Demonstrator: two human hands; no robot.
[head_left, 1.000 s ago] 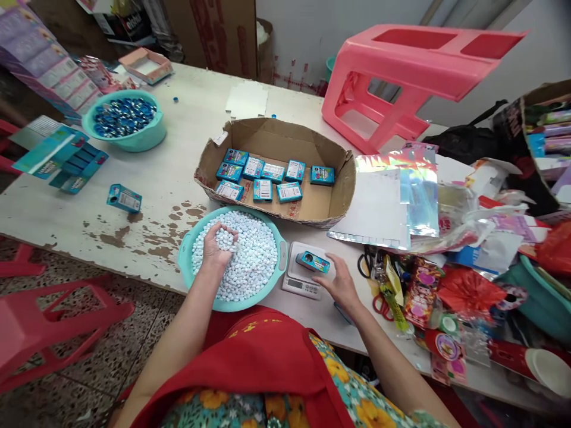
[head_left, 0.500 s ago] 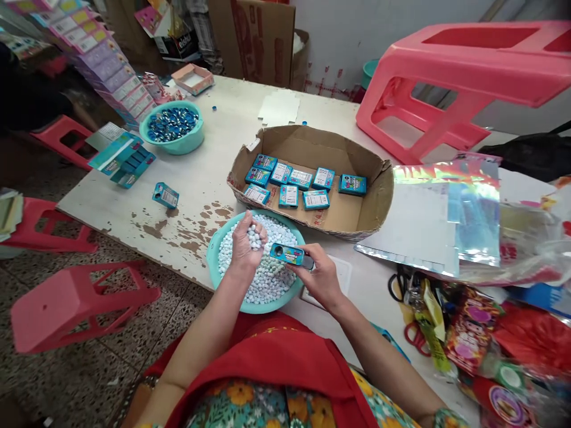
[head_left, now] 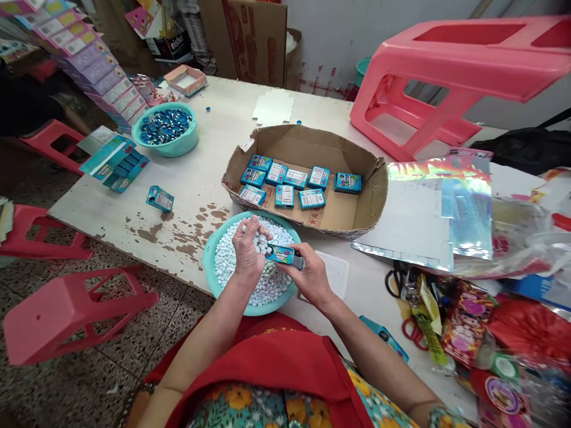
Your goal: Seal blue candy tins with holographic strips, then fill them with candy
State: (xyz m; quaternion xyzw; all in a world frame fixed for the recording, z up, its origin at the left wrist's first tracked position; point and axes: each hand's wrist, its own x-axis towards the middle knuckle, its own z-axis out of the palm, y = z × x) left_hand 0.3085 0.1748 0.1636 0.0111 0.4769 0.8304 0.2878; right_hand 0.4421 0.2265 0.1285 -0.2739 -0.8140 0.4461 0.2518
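A turquoise basin point(head_left: 209, 261) full of small white candies point(head_left: 229, 270) stands in front of me at the table's near edge. Over it, my left hand point(head_left: 248, 249) is cupped around a small heap of the candies. My right hand point(head_left: 312, 274) grips a small blue candy box point(head_left: 282, 254) printed "Caramelo", its end with a dark round hole turned toward the left hand. That end meets the candies at the left fingers. Just behind the basin, a cut-down cardboard box point(head_left: 343, 208) holds several similar blue candy boxes point(head_left: 311, 199).
At the left are a basin of shiny blue pieces point(head_left: 165, 126), a blue display carton point(head_left: 116, 163) and a single blue box point(head_left: 159, 199). A pink stool point(head_left: 446, 71) rests on the table at right. Scissors point(head_left: 414, 333) and packaging lie near right.
My hands have come together, so the blue candy box's holed end now meets the candies in my left hand. The whole view has shifted slightly.
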